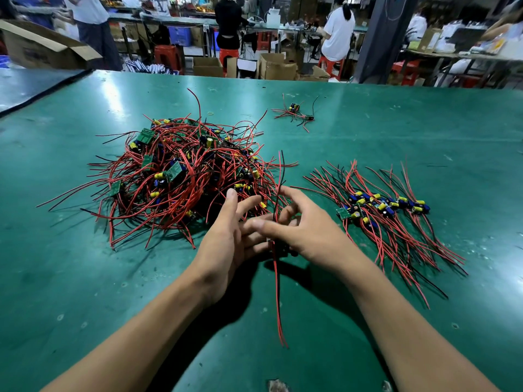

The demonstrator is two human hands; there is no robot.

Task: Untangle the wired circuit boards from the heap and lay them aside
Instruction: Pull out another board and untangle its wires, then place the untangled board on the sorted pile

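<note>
A person's two bare forearms reached over a green counter in a busy workshop, the hands meeting just in front of a tangled heap of red- and black-wired circuit boards. The right hand pinched the leads of a single wired board between thumb and curled fingers. One pair of its wires stood up past the knuckles while another trailed down onto the counter toward the camera. The board itself sat largely hidden between the two palms. The left hand lay alongside with thumb and forefinger spread. Its lower fingers were tucked beneath the right hand, and whether they gripped the board could not be told. To the right, well apart from the heap, a sorted row of boards lay side by side with their wires fanned out. A small cluster of boards lay farther back on the counter. Other workers stood at benches beyond, among cardboard boxes.
</note>
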